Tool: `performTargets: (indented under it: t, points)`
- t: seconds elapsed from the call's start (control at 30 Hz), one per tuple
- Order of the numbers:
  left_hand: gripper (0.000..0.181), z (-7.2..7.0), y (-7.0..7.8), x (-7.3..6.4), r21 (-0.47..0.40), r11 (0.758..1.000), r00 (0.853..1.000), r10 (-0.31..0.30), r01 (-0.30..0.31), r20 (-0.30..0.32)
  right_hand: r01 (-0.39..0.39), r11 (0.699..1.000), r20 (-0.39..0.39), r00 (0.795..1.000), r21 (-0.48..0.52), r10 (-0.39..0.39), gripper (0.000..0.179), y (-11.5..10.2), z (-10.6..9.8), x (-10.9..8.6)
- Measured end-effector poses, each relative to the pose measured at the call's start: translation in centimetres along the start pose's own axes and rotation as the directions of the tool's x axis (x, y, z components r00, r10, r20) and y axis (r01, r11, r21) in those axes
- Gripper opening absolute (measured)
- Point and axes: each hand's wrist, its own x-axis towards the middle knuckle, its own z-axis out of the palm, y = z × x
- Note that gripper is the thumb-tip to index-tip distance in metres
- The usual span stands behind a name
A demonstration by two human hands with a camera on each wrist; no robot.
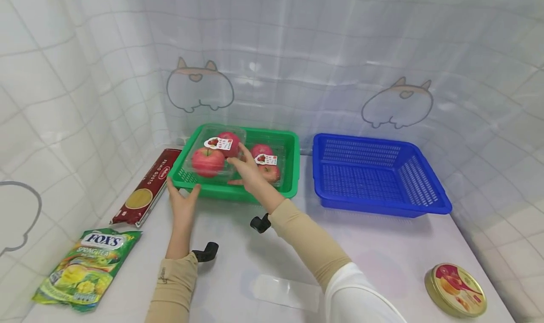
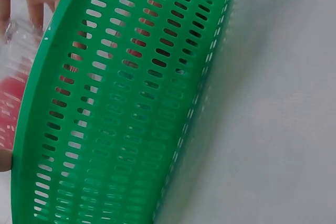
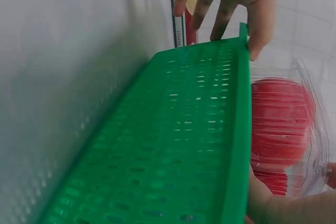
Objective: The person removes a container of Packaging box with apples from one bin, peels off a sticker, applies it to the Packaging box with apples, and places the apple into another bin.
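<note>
A clear plastic box of red apples (image 1: pixel 218 144) sits raised and tilted at the left side of the green basket (image 1: pixel 238 191). My right hand (image 1: pixel 253 175) grips this box at its right side; the right wrist view shows fingers on two sides of it. A second clear box of apples (image 1: pixel 267 160) lies inside the basket, to the right. My left hand (image 1: pixel 182 207) is at the basket's front left corner, fingers spread. In the right wrist view the left thumb touches the rim, while the other fingers hang outside the basket.
A blue basket (image 1: pixel 361 179) stands to the right. Left of the green basket lies a red pasta pack (image 1: pixel 146 191), with a green Fox's candy bag (image 1: pixel 87 268) nearer. A round gold tin (image 1: pixel 456 290) lies at the front right. Patterned curtains (image 1: pixel 297 68) surround the white table.
</note>
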Motion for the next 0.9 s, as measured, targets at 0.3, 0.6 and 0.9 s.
performTargets:
  t: [0.3, 0.6, 0.9]
  points:
    - [0.090, -0.1, -0.1, -0.2, 0.023, 1.000, 1.000, -0.008, 0.008, -0.001, -0.044, 0.997, -0.041, 0.998, -0.059, 0.042, 0.064, 1.2, 1.0, 1.1]
    - [0.089, 0.0, -0.3, -0.4, 0.041, 0.999, 1.000, -0.012, 0.012, 0.007, -0.076, 0.989, -0.097, 0.993, -0.127, 0.064, 0.064, 2.3, 1.2, 2.0]
    - [0.090, -0.1, -0.2, -0.5, 0.039, 0.999, 1.000, 0.001, -0.002, 0.004, -0.065, 0.985, -0.111, 0.993, -0.157, 0.048, 0.063, 3.0, 1.9, 2.9]
